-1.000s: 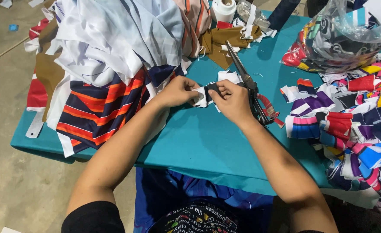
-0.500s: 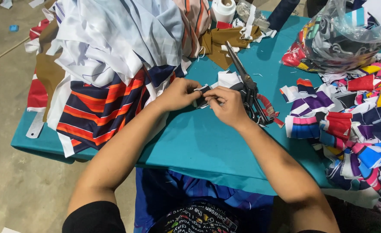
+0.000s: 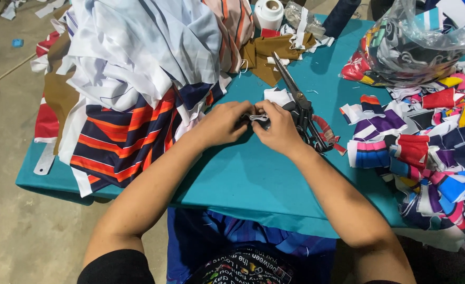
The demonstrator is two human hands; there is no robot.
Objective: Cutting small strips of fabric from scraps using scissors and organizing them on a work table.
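Note:
Both hands meet over the teal table [image 3: 253, 179]. My left hand [image 3: 223, 123] and my right hand [image 3: 280, 128] pinch a small dark-and-white fabric piece [image 3: 258, 118] between their fingertips. Most of the piece is hidden by the fingers. A small white fabric scrap [image 3: 277, 96] lies just behind my right hand. Large scissors [image 3: 302, 107] with wrapped handles lie on the table to the right of my right hand, blades pointing away from me.
A big heap of white and striped fabric [image 3: 137, 68] fills the left side. Folded colourful fabric pieces [image 3: 427, 158] pile up on the right. A clear plastic bag of scraps [image 3: 422, 42] sits at the back right, a white thread spool [image 3: 268, 13] at the back.
My hands have drawn closer together, folding the small piece tighter between the fingertips. The white part that showed at my left hand a second ago is now mostly hidden.

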